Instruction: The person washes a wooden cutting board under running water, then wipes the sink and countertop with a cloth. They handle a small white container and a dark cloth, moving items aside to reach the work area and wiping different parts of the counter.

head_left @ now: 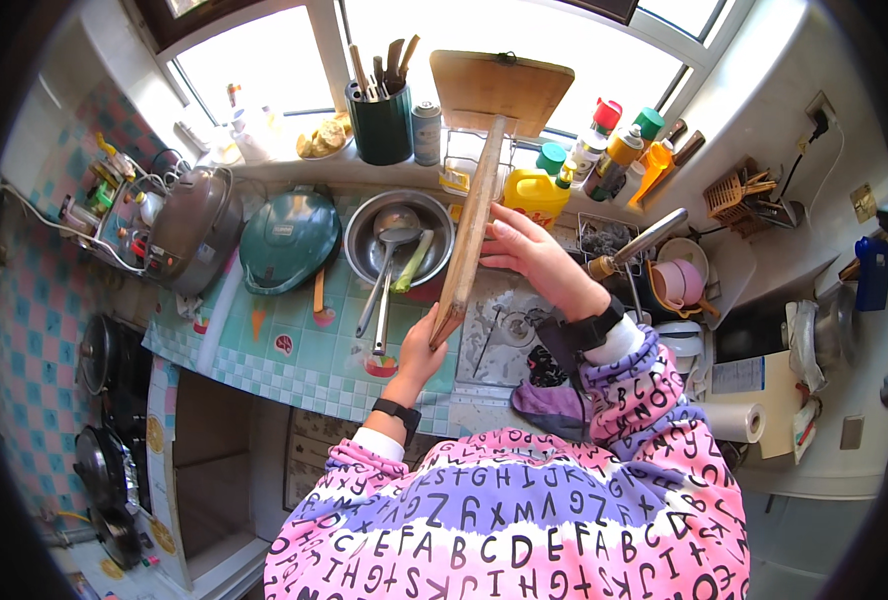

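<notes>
A thick wooden cutting board (471,235) stands on edge in front of me, seen almost edge-on, near the counter's sink end. My left hand (421,352) is closed around its near lower corner. My right hand (536,255) lies along its right face, fingers stretched out and fingertips at the wood; whether they press on it I cannot tell. Just left of the board is a steel bowl (362,215) with a ladle (400,237), another long-handled utensil and a pale green vegetable stalk (416,262) in it.
A green lidded electric pan (291,240) and a dark cooker (196,225) stand at left. A green knife holder (381,128), a second wooden board (499,88) and several bottles line the windowsill. The sink (499,335), a purple cloth (554,405) and stacked bowls (679,282) are at right.
</notes>
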{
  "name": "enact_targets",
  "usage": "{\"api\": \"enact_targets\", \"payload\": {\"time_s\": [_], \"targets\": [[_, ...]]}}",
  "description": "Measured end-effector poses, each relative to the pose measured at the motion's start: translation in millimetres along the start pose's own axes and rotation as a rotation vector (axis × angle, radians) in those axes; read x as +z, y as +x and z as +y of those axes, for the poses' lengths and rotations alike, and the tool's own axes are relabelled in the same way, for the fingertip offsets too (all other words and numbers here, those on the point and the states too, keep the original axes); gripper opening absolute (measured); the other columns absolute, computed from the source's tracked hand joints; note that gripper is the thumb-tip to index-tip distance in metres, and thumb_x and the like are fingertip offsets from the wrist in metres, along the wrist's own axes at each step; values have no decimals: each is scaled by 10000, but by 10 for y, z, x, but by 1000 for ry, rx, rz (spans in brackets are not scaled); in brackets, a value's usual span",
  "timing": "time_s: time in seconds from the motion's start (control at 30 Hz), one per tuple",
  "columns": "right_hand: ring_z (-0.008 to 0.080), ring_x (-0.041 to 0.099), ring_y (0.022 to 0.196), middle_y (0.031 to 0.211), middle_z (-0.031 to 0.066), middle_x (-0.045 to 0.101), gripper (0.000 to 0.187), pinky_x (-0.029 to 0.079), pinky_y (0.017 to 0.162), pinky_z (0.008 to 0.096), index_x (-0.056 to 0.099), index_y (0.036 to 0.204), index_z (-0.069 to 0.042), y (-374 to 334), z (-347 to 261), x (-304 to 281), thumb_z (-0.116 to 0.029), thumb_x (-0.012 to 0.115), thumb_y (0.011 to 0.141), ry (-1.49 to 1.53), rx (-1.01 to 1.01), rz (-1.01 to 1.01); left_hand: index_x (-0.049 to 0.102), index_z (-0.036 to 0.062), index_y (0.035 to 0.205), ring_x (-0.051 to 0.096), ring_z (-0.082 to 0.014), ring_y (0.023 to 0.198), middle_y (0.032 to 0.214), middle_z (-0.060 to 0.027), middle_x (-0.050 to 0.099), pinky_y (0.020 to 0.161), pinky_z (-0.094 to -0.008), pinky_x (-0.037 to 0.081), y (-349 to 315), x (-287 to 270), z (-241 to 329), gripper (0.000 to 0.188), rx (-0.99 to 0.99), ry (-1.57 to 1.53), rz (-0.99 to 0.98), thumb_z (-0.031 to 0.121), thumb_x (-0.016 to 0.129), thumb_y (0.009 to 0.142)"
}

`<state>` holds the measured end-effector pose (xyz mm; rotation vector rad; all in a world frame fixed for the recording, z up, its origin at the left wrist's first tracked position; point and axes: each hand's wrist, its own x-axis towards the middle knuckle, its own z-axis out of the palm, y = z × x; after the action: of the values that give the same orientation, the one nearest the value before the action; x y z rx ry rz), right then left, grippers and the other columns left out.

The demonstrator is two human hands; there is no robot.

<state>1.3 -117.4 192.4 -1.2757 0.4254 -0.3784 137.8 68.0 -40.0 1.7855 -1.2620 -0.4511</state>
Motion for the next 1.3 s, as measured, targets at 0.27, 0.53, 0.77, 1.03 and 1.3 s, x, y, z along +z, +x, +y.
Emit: {"api": "enact_targets", "payload": {"time_s": [0.27,0.53,0.77,1.03,1.3], "targets": [[226,403,1387,1521,137,383,645,360,1114,361,272,1522,-2,-208,320,92,-264,556,1005,4,-142,-8,376,42,1471,600,-381,1117,1265,-209,604,940,-418,489,-10,18,-4,805,-39,-18,-38,86,723,746],[214,395,1395,1492,132,427,642,309,1152,345,293,1511,17,-243,376,114,-109,586,954,84,-162,3,345,71,1490,592,-336,1160,1290,-167,609,964,-405,473,48,-415,861,908,172,-17,233,198,824,730],[232,452,1339,1464,146,447,682,382,1092,355,316,1508,-14,-230,381,192,-76,622,902,-108,-180,40,483,92,1408,677,-337,874,1013,-162,692,746,-401,540,177,-628,1290,691,119,125,214,182,767,784],[296,418,1356,1547,115,352,805,347,1097,424,436,1449,-160,10,-101,128,-42,710,701,-1627,-747,310,598,94,1329,671,-353,810,915,-186,690,710,-396,538,64,-641,1163,544,62,68,205,99,695,794],[209,602,980,866,0,610,165,405,1046,398,592,814,-159,82,-395,-6,-184,709,700,-1739,-923,-4,605,33,1304,691,-336,769,894,-205,689,680,-355,537,-97,-693,1145,484,186,35,199,128,716,842]]}}
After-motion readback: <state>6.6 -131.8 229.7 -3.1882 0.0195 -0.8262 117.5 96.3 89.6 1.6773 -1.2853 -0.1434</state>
